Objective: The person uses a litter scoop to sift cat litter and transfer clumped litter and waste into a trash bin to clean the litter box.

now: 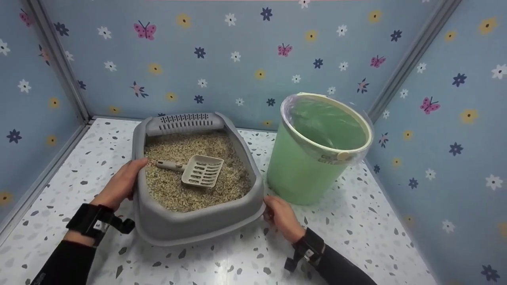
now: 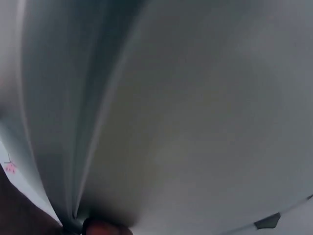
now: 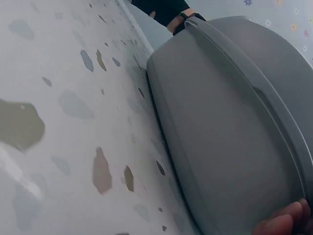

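Observation:
A grey litter box with a slotted rear rim stands on the speckled surface, holding tan pellet litter. On the litter lies a beige slotted scoop, its handle pointing left. My left hand grips the box's left rim, thumb over the top near the scoop handle, other fingers hidden outside. At the front right corner my right hand holds the outer lip. The right wrist view shows its fingers under that lip. Grey box wall fills the left wrist view, a fingertip at the bottom.
A green bin with a clear plastic liner stands close to the box's right side, behind my right hand. Blue patterned panels enclose the back and both sides. Speckled tabletop extends in front and right.

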`<state>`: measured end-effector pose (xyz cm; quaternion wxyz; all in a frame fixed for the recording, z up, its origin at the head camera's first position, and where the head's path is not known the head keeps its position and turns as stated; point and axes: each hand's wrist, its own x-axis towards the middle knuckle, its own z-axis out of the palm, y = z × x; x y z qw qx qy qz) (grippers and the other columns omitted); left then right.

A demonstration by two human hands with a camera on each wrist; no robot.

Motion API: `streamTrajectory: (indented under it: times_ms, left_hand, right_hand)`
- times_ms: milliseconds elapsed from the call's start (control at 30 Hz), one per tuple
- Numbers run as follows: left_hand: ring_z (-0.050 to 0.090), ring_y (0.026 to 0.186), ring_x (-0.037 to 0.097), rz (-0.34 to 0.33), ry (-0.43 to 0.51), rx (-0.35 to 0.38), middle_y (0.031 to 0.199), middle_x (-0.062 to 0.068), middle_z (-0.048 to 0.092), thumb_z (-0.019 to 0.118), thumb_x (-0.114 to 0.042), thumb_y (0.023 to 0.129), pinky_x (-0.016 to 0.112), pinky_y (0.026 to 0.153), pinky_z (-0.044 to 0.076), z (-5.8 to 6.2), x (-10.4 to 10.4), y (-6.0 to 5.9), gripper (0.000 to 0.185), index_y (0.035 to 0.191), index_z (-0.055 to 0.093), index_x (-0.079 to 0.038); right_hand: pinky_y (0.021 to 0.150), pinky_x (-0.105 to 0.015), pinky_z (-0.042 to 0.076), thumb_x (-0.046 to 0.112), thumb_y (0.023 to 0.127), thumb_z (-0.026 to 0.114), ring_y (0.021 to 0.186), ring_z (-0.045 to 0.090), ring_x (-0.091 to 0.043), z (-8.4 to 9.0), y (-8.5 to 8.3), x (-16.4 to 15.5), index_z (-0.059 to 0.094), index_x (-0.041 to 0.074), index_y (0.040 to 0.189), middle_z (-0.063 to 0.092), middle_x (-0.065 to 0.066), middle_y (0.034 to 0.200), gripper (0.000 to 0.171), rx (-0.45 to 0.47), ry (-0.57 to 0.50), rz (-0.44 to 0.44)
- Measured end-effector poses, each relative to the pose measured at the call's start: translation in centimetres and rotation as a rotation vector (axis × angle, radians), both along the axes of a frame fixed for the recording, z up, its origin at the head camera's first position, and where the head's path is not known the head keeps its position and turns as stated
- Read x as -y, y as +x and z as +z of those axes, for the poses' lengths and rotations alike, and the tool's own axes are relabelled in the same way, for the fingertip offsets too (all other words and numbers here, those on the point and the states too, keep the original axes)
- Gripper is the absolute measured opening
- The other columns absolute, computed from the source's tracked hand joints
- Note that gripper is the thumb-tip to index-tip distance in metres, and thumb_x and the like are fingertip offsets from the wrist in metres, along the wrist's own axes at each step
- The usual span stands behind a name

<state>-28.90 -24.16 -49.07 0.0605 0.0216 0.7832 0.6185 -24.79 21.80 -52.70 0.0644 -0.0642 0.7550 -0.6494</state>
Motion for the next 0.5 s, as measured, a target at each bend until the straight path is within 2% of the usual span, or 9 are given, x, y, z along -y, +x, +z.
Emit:
streamTrajectory:
  times_ms: [133,267,400,500]
  left_hand:
    - [0.037,0.054,0.012,-0.022,0.005,0.006,0.07,-0.004,0.042,0.036,-0.068,0.115,0.028,0.051,0.036,0.1,0.1,-0.2,0.066,0.139,0.045,-0.006]
    - [0.039,0.057,0.013,-0.033,-0.008,0.019,0.073,-0.003,0.042,0.035,-0.069,0.115,0.028,0.052,0.037,-0.1,0.2,-0.1,0.073,0.151,0.04,-0.006]
    - [0.036,0.056,0.013,-0.04,-0.029,0.014,0.07,-0.003,0.038,0.033,-0.07,0.115,0.029,0.052,0.036,0.0,0.2,0.1,0.075,0.153,0.037,-0.005]
    - [0.035,0.057,0.013,-0.057,-0.039,0.018,0.071,-0.002,0.037,0.032,-0.069,0.115,0.029,0.053,0.036,0.0,0.1,0.4,0.077,0.157,0.033,-0.005]
  right_hand:
    - [0.05,-0.024,0.035,0.029,0.117,0.046,0.056,0.042,-0.01,0.5,-2.5,0.0,0.057,0.015,0.084,0.05,0.002,0.07,0.038,0.009,0.03,-0.002]
    - [0.053,-0.024,0.043,0.033,0.117,0.044,0.061,0.05,-0.009,0.4,-4.3,0.1,0.061,0.017,0.088,0.053,0.002,0.077,0.036,-0.035,0.065,-0.002]
    - [0.05,-0.023,0.04,0.031,0.118,0.041,0.056,0.047,-0.009,0.3,-4.3,0.2,0.061,0.014,0.092,0.051,0.001,0.073,0.037,-0.068,0.083,0.029]
    - [0.049,-0.022,0.038,0.034,0.119,0.043,0.055,0.045,-0.008,0.1,-3.6,-0.1,0.066,0.01,0.101,0.052,0.002,0.071,0.038,-0.04,0.062,0.031]
